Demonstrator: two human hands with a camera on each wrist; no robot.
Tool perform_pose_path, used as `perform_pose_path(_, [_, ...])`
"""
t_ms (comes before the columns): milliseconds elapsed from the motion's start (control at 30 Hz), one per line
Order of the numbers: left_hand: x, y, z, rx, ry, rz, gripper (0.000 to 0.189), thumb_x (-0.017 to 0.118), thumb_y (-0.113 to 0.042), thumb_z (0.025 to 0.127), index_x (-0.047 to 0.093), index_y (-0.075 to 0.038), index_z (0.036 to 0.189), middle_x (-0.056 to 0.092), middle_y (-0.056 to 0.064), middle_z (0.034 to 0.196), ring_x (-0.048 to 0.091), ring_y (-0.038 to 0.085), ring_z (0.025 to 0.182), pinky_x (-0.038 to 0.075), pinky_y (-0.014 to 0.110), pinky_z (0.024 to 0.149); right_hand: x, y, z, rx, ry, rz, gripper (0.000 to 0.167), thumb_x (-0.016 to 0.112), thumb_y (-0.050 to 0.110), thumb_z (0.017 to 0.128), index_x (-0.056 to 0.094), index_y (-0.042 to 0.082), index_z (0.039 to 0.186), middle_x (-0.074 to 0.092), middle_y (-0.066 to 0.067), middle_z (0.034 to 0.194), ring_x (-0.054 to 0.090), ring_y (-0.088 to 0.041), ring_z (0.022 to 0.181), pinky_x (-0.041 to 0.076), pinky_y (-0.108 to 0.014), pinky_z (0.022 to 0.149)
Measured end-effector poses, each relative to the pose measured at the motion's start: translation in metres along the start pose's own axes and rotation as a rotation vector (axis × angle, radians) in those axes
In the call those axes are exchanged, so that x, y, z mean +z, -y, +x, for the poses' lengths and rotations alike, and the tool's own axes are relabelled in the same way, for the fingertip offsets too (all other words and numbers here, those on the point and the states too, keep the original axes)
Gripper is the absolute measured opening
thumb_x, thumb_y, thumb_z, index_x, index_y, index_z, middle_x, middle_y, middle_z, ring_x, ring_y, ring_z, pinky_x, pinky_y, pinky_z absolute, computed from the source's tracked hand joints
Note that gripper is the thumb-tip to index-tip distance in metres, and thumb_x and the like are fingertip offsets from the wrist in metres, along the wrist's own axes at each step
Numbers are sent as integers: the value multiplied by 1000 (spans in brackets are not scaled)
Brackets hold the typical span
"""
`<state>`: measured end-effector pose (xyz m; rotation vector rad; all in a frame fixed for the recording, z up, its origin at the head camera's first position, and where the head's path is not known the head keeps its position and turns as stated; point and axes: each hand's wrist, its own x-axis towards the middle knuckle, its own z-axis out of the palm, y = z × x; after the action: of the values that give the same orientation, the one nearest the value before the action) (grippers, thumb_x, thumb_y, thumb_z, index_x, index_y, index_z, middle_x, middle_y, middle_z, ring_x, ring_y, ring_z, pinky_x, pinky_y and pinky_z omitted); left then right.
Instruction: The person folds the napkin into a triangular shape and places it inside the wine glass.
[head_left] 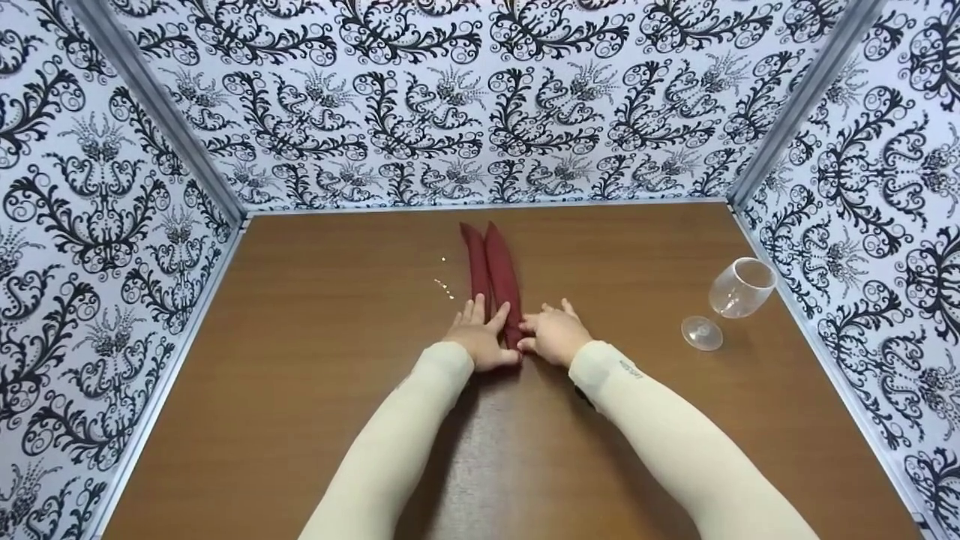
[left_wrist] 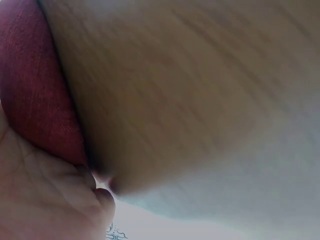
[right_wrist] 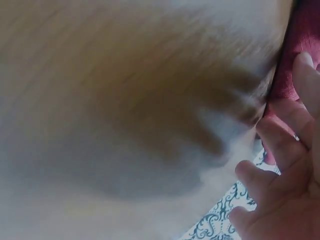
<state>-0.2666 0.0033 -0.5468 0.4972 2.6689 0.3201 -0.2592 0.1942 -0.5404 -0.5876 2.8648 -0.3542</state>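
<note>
A dark red cloth napkin (head_left: 504, 274), folded into a long narrow shape with two pointed ends, lies lengthwise on the table. Across its near part rests my left hand (head_left: 480, 337), fingers spread and pointing away, thumb reaching over the near end. My right hand (head_left: 553, 335) touches the right edge with its thumb and a fingertip, the other fingers spread loosely. In the left wrist view the red cloth (left_wrist: 37, 85) borders the palm (left_wrist: 45, 195). The right wrist view shows fingers (right_wrist: 280, 142) against the cloth (right_wrist: 307, 30). The part beneath my left hand is hidden.
A clear stemmed wine glass (head_left: 739, 292) stands on the right side of the brown wooden table (head_left: 322, 300). Small bright specks (head_left: 444, 287) show left of the napkin. Patterned black-and-white panels (head_left: 450, 112) enclose the back and both sides.
</note>
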Motion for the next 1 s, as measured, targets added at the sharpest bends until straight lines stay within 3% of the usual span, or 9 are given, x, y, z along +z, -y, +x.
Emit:
perform_pose_path(133, [2,-1,0,3,-11,11,104,65,-67,87,11,-36,170,-8,23,176,-2,40,165,10,51,134,3,3,1,-44,33,-27,44,67,34,101,70,11,138,58,-11,154,43,-53,148,16,-75,123])
perform_pose_path(433, [13,0,7,-19,-36,65,112,65,-76,84,10,-31,171,-7,24,176,0,41,165,11,53,133,5,8,3,-37,57,-33,44,64,38,103,69,15,141,51,-10,160,37,-53,152,13,-73,125])
perform_pose_path(1000, [8,-9,3,-54,-31,95,108,63,-73,88,10,-28,171,-8,25,176,1,42,165,10,52,133,6,9,5,-3,72,-20,45,62,41,104,68,18,142,48,-10,164,34,-54,153,14,-72,125])
